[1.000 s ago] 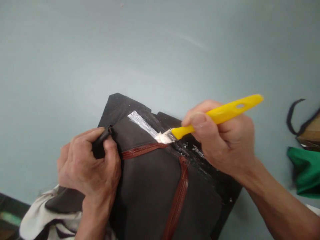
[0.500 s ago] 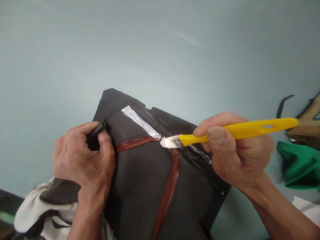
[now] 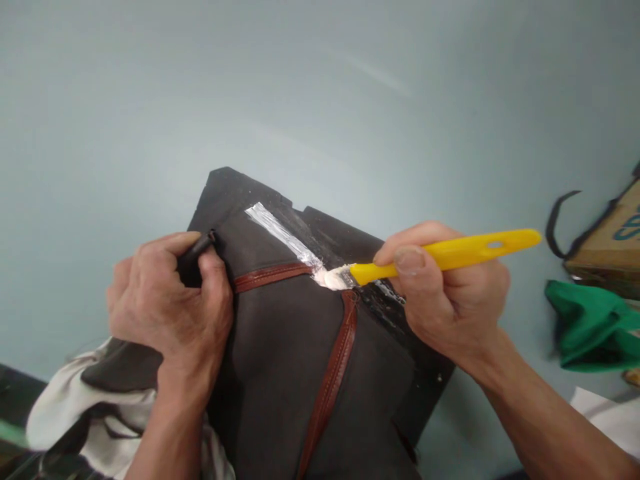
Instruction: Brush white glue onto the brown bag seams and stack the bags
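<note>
A dark leather-like piece with stitched reddish-brown straps lies over a black board. Along its upper edge runs a strip of white paste. My right hand is closed round the yellow handle of a brush. Its white-coated bristles touch the dark piece where the two straps come near each other. My left hand pinches a folded dark edge of the piece at its left side. Pale cloth hangs below the left wrist.
The pale blue-grey table extends behind the work. At the right are a cardboard box, a black strip, a green cloth and a white sheet.
My right hand with the brush has moved left and slightly up, bringing the bristles to the end of the white strip. My left hand keeps its grip.
</note>
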`<state>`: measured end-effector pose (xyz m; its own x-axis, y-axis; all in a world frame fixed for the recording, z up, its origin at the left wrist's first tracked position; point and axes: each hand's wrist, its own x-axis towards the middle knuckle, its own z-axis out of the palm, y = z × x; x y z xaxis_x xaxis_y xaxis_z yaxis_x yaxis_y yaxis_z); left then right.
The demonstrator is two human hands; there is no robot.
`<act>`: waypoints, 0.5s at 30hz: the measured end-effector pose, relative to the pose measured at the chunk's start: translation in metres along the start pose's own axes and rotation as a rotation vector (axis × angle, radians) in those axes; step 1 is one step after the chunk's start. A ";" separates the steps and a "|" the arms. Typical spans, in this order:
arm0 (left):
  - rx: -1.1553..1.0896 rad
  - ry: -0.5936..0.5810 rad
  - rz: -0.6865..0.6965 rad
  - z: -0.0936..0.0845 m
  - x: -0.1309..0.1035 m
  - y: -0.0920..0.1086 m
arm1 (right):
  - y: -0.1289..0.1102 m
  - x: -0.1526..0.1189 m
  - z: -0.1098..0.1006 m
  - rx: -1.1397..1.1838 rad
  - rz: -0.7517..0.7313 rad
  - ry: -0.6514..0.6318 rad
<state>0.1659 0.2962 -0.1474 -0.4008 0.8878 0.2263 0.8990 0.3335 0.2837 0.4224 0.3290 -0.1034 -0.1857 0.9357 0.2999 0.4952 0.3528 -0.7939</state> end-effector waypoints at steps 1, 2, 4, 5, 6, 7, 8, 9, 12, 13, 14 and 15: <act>-0.003 0.016 0.002 0.001 0.000 0.001 | 0.000 0.001 0.001 -0.007 -0.001 0.013; -0.004 0.026 0.003 0.001 0.000 0.001 | 0.000 0.002 0.003 -0.007 -0.007 0.041; 0.002 0.029 0.000 0.002 0.000 0.002 | 0.001 0.006 0.009 -0.008 -0.035 0.084; 0.006 0.030 -0.005 0.002 0.000 0.003 | 0.001 0.007 0.011 -0.011 -0.047 0.087; 0.010 0.027 -0.009 0.002 0.001 0.004 | 0.001 0.008 0.012 -0.012 -0.052 0.078; 0.012 0.022 -0.013 0.002 0.001 0.004 | 0.001 0.009 0.012 -0.010 -0.050 0.064; 0.016 0.015 -0.017 0.001 0.001 0.005 | 0.001 0.008 0.011 -0.006 -0.040 0.050; 0.020 0.005 -0.021 0.001 0.002 0.005 | 0.001 0.008 0.010 -0.001 -0.027 0.039; 0.026 -0.010 -0.029 0.001 0.002 0.006 | -0.001 0.006 0.008 0.008 0.000 0.049; 0.027 -0.006 -0.032 0.001 0.002 0.006 | -0.001 0.007 0.010 0.007 -0.006 0.056; 0.028 -0.002 -0.034 0.001 0.003 0.006 | -0.001 0.007 0.011 0.007 -0.018 0.057; 0.031 0.000 -0.037 0.000 0.003 0.006 | -0.001 0.008 0.013 0.011 -0.033 0.055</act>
<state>0.1706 0.3010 -0.1453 -0.4342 0.8745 0.2162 0.8884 0.3761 0.2631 0.4097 0.3367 -0.1071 -0.1552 0.9222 0.3543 0.4798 0.3839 -0.7889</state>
